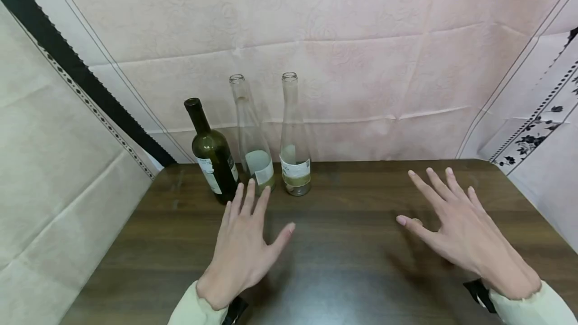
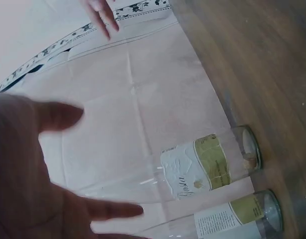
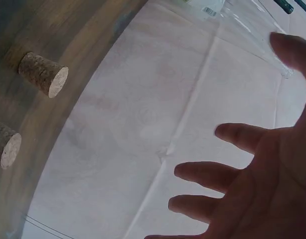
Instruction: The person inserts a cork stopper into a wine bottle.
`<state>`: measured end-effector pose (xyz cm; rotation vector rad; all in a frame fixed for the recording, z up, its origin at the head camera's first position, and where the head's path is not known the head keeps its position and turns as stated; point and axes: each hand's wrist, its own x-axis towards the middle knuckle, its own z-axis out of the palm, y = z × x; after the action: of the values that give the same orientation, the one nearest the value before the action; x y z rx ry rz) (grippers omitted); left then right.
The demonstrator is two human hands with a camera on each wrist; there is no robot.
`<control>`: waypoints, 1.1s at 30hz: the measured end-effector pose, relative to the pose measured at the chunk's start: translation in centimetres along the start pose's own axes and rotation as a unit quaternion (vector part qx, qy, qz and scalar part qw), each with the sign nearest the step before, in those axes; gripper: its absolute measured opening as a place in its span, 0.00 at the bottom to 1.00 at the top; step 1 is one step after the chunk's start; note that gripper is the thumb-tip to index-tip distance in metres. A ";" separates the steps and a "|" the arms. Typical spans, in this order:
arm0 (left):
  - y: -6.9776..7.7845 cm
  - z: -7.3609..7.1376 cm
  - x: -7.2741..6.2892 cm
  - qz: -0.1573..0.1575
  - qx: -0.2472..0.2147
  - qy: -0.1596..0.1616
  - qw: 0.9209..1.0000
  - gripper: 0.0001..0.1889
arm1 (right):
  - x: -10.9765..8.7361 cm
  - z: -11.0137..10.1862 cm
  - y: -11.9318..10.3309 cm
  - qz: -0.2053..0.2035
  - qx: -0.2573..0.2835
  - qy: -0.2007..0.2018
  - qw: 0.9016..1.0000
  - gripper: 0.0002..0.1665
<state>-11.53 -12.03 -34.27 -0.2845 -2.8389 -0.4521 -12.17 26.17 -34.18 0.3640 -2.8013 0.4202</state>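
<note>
My left hand (image 1: 244,250) hovers over the table with its fingers spread, holding nothing. Just beyond its fingertips stand a dark green wine bottle (image 1: 212,149) and two clear glass bottles, a middle one (image 1: 251,129) and a right one (image 1: 295,137). All three are upright and uncorked, with pale labels; fingertips overlap the middle bottle's base in the head view. Over the table's right side, my right hand (image 1: 465,234) is also spread and holds nothing. Near it, the right wrist view shows one cork (image 3: 42,73) and another cork (image 3: 5,144), mostly hidden by that hand in the head view.
The brown wooden table (image 1: 334,265) runs up to a pale pink patterned cloth (image 1: 352,89) hanging behind the bottles. More cloth with dark trim hangs at the left (image 1: 58,184) and right sides.
</note>
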 end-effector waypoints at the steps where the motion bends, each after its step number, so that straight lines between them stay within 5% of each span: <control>1: -0.1 -0.1 0.2 -0.002 -0.010 0.012 1.000 0.45 | 0.1 0.1 0.2 -0.003 0.002 0.002 1.000 0.52; 7: -0.6 -1.0 1.5 -0.015 -0.073 0.097 0.993 0.29 | 0.6 0.5 1.2 -0.028 0.008 0.015 0.999 0.39; 13: -1.6 -1.6 3.0 -0.032 -0.116 0.174 0.977 0.22 | 1.4 0.6 2.0 -0.010 0.015 -0.044 0.999 0.33; 27: -4.2 -3.5 5.6 -0.081 -0.166 0.283 0.941 0.34 | 2.2 1.6 4.4 -0.001 0.066 -0.139 0.988 0.35; 33: -5.0 -4.0 6.9 -0.105 -0.166 0.289 0.937 0.40 | 2.3 2.3 4.7 0.000 0.067 -0.153 0.986 0.32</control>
<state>-18.32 -16.92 -30.07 0.0900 -2.2140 -0.8949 -16.18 29.31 -36.71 0.4951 -3.0776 0.6010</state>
